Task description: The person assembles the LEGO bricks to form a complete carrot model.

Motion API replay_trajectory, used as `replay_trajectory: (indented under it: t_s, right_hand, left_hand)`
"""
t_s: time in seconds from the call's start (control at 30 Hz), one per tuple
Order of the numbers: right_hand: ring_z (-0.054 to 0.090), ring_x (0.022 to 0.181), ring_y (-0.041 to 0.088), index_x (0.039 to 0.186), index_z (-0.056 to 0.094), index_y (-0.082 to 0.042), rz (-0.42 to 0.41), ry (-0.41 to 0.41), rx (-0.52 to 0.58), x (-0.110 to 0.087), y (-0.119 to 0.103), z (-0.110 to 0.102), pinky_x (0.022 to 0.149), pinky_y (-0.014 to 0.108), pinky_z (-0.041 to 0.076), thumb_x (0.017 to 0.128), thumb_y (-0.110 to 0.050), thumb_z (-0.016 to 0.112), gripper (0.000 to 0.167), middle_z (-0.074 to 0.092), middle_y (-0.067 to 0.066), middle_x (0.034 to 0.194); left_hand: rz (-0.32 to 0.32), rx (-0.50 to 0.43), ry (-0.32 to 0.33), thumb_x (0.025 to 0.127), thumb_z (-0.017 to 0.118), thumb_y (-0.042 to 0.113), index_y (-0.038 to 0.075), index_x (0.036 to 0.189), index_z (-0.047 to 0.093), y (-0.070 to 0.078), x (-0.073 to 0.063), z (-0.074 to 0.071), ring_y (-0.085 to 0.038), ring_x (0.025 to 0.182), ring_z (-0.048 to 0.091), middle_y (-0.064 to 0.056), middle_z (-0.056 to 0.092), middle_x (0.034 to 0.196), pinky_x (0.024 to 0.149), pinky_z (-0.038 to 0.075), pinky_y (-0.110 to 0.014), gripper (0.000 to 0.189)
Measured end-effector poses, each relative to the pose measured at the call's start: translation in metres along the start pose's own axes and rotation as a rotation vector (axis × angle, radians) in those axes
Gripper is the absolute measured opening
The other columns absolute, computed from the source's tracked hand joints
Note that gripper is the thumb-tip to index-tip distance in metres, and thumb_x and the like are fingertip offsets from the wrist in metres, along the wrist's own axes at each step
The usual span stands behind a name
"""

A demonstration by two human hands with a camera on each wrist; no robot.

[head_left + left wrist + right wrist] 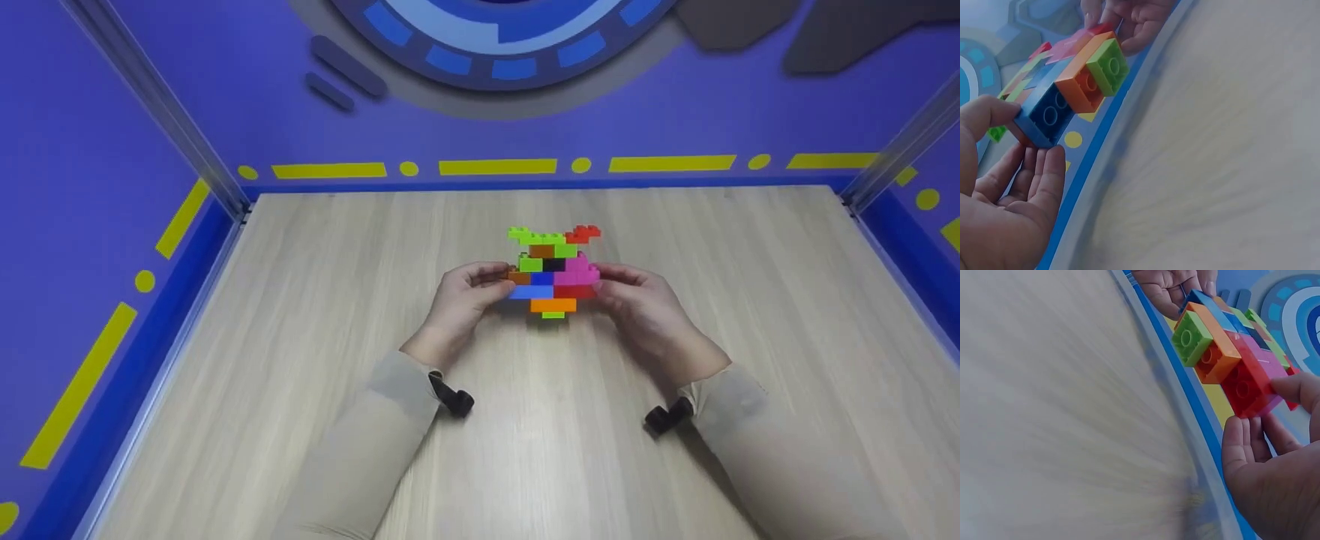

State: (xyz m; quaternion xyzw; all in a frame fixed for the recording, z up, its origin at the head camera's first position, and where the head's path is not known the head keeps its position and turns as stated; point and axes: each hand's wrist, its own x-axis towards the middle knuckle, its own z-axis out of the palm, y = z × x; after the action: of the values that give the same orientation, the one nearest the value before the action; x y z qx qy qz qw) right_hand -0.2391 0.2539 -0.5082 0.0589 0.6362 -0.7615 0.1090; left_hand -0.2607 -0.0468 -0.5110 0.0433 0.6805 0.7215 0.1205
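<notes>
A model of stacked toy building bricks (553,278) is held up over the table, between both hands. My left hand (466,300) pinches its left end, thumb on one face and fingers on the other, beside the light blue brick (1044,107). On the opposite end my right hand (649,307) grips near the red brick (1244,385) and pink brick (1266,360). An orange brick (553,305) and a small lime green brick (553,316) form the bottom. Lime green bricks (541,238) and red bricks (583,233) spread out at the top. Both wrist views show hollow undersides.
The wood-grain table (337,247) lies beneath the hands. Behind it stands a blue-purple wall (225,90) with yellow marks, and side panels with metal posts (161,97) flank it. A black strap piece (454,397) hangs from the left wrist, another (667,417) from the right.
</notes>
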Motion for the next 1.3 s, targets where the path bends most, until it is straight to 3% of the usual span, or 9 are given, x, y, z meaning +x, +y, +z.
replay_trajectory:
  t_s: [0.2, 0.4, 0.5, 0.63, 0.8, 1.07, 1.3]
  right_hand:
    - [0.077, 0.114, 0.011, 0.162, 0.055, 0.007, 0.007, 0.038, -0.012, 0.0, 0.0, 0.001, 0.111, 0.028, 0.062, 0.11, -0.005, 0.065, 0.054, 0.079, -0.003, 0.133]
    - [0.077, 0.118, 0.008, 0.163, 0.053, 0.005, 0.009, 0.057, -0.054, 0.0, 0.0, 0.001, 0.115, 0.028, 0.06, 0.112, -0.009, 0.065, 0.054, 0.064, 0.017, 0.163]
    - [0.077, 0.12, 0.009, 0.163, 0.054, 0.003, 0.019, 0.066, -0.084, 0.0, 0.0, 0.003, 0.115, 0.028, 0.059, 0.113, -0.013, 0.066, 0.054, 0.057, 0.022, 0.17]
    - [0.076, 0.122, 0.01, 0.161, 0.058, 0.0, 0.026, 0.091, -0.133, 0.0, -0.001, 0.005, 0.114, 0.026, 0.06, 0.113, -0.017, 0.07, 0.053, 0.058, 0.022, 0.169]
    - [0.072, 0.131, 0.016, 0.16, 0.062, -0.003, 0.033, 0.118, -0.212, -0.002, 0.0, 0.006, 0.116, 0.026, 0.058, 0.113, -0.023, 0.071, 0.052, 0.062, 0.018, 0.166]
    - [0.055, 0.155, 0.031, 0.156, 0.066, -0.005, 0.047, 0.143, -0.285, -0.005, 0.0, 0.008, 0.134, 0.042, 0.046, 0.111, -0.025, 0.073, 0.049, 0.062, 0.016, 0.166]
    - [0.055, 0.155, 0.03, 0.156, 0.066, -0.005, 0.051, 0.131, -0.298, -0.005, 0.003, 0.008, 0.132, 0.04, 0.047, 0.11, -0.025, 0.074, 0.05, 0.062, 0.015, 0.166]
  left_hand:
    - [-0.026, 0.07, -0.01, 0.104, 0.082, 0.016, 0.008, 0.146, 0.076, -0.001, -0.001, 0.002, -0.024, 0.14, 0.068, -0.009, 0.074, 0.152, 0.12, 0.058, -0.035, 0.043]
    - [-0.036, 0.096, -0.006, 0.104, 0.079, 0.015, 0.005, 0.149, 0.073, -0.001, -0.001, 0.004, -0.025, 0.142, 0.069, -0.012, 0.074, 0.153, 0.123, 0.056, -0.038, 0.046]
    - [-0.052, 0.057, 0.014, 0.103, 0.079, 0.012, 0.003, 0.149, 0.071, -0.002, -0.001, 0.007, -0.025, 0.142, 0.07, -0.014, 0.073, 0.154, 0.123, 0.056, -0.038, 0.047]
    - [-0.073, -0.003, 0.062, 0.103, 0.079, 0.009, 0.001, 0.147, 0.072, -0.004, -0.001, 0.01, -0.024, 0.139, 0.071, -0.015, 0.074, 0.153, 0.121, 0.058, -0.038, 0.046]
    - [-0.079, -0.014, 0.12, 0.103, 0.081, 0.009, 0.001, 0.138, 0.077, -0.004, 0.0, 0.013, -0.022, 0.131, 0.073, -0.016, 0.078, 0.145, 0.117, 0.061, -0.037, 0.037]
    - [-0.062, 0.097, 0.173, 0.103, 0.083, 0.013, 0.004, 0.132, 0.082, -0.005, -0.002, 0.016, -0.025, 0.136, 0.072, -0.014, 0.082, 0.137, 0.118, 0.059, -0.039, 0.031]
    - [-0.042, 0.196, 0.213, 0.103, 0.081, 0.014, 0.003, 0.13, 0.083, -0.006, -0.002, 0.017, -0.029, 0.14, 0.071, -0.014, 0.083, 0.135, 0.122, 0.056, -0.043, 0.03]
